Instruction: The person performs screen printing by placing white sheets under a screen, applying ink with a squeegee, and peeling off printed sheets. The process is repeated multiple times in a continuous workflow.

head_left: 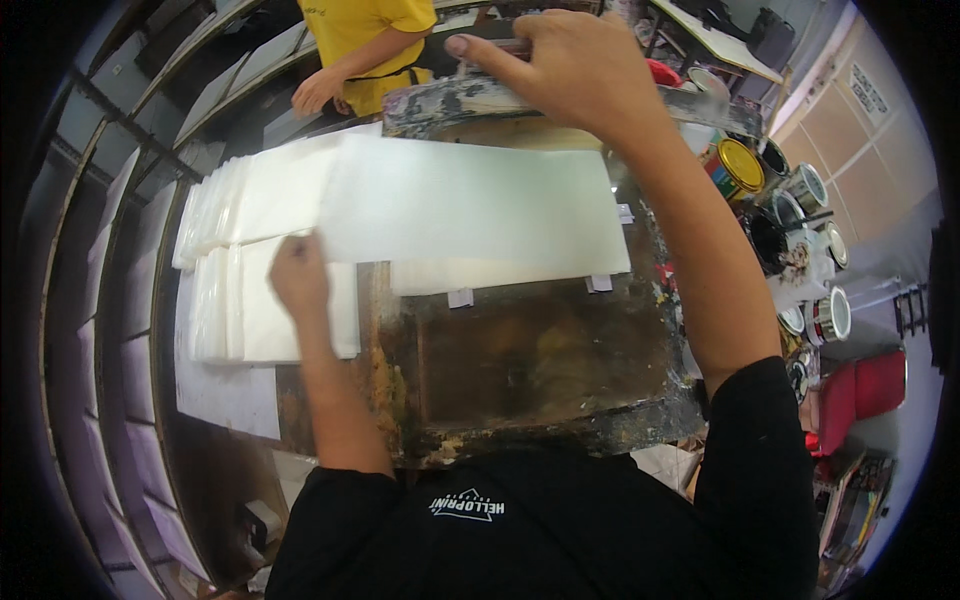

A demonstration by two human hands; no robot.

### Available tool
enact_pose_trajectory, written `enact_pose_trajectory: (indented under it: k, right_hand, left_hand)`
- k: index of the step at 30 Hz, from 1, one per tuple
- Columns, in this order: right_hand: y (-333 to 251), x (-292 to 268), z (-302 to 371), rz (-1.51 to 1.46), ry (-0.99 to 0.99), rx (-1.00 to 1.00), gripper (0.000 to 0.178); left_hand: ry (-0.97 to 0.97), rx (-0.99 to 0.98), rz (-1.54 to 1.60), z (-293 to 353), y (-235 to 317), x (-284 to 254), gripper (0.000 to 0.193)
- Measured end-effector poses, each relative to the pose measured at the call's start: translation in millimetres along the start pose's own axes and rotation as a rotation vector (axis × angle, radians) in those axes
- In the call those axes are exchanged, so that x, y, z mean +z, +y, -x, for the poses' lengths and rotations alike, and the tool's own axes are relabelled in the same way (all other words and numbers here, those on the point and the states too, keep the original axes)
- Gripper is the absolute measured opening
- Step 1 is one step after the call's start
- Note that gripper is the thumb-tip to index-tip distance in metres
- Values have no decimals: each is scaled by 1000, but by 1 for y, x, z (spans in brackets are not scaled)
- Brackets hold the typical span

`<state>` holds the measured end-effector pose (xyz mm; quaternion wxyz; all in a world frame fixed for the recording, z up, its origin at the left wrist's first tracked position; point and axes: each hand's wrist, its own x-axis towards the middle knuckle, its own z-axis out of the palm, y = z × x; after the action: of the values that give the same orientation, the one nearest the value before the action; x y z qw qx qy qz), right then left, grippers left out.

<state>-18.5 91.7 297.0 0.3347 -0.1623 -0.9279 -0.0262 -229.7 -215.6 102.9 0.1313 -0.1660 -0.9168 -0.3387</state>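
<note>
My left hand (pixel 300 272) is closed in a slightly blurred pinch at the near left corner of a thin translucent white sheet (pixel 470 200). That sheet stretches from the stacks on the left to the right side of the brown work board (pixel 520 360). Beneath its near edge another pale sheet (pixel 480 277) lies against small white tabs (pixel 460 298). Two fanned stacks of white sheets (pixel 290 320) sit beside and behind my left hand. At the far side, my right hand (pixel 580 70) curls its fingers over a paint-stained screen frame (pixel 440 108), thumb stretched leftward.
A person in a yellow shirt (pixel 370 40) stands beyond the board. Several paint cans (pixel 740 165) crowd the right side, near a red chair (pixel 870 390). A drying rack (pixel 140 380) with shelves runs along the left.
</note>
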Motion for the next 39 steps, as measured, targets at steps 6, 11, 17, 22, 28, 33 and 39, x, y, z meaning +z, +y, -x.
enact_pose_trajectory:
  k: [6, 11, 17, 22, 28, 33, 39]
  right_hand:
    - [6, 0, -5, 34, -30, 11, 82]
    - [6, -2, -18, 63, -18, -13, 84]
    - [-2, -12, -17, 1, -149, 30, 86]
    - [16, 5, -25, -15, 77, -85, 86]
    - [6, -22, -30, -25, -138, 61, 86]
    - [19, 7, -27, 35, 31, -37, 85]
    - [11, -7, -24, -38, -31, -13, 85]
  left_hand:
    - [57, 315, 304, 53, 71, 45, 50]
    - [-508, 846, 75, 171, 145, 155, 54]
    - [-511, 824, -44, 188, 147, 181, 56]
    - [-569, 802, -68, 187, 164, 181, 56]
    - [-511, 920, 143, 210, 204, 214, 52]
    - [-582, 901, -26, 209, 224, 209, 52]
    - [-610, 921, -144, 212, 227, 209, 59]
